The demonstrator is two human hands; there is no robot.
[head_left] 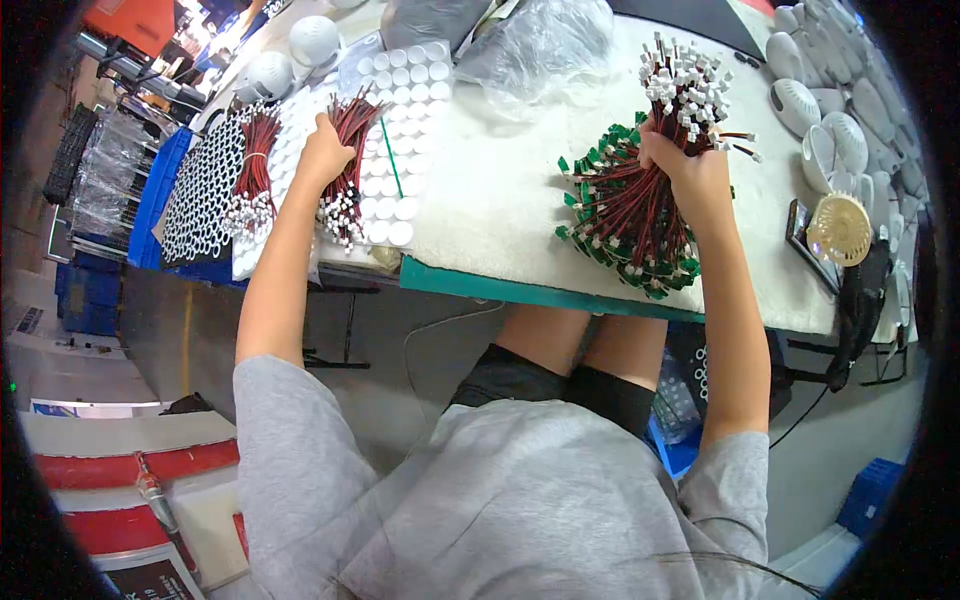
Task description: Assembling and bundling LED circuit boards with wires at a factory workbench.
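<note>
My right hand [690,172] is closed round a thick bundle of red and black wires [640,203]. White plug connectors [688,88] crowd together above the fist, while small green circuit boards [655,278] fan out below it on the pale table mat [490,200]. On the left, my left hand [324,152] grips a second wire bundle [354,122] near its upper part; its white-tipped ends [343,222] hang toward the table's front edge. A third wire bundle [258,160], tied round the middle, lies just left of that hand. The left fingertips are partly hidden by the wires.
White round caps [405,95] stand in rows beside the left bundle, with a thin green stick [391,158] across them. Further left are black-holed white rings [200,205] and a blue crate [160,200]. Clear plastic bags [540,50] lie behind; white fan housings [795,105] pile at right.
</note>
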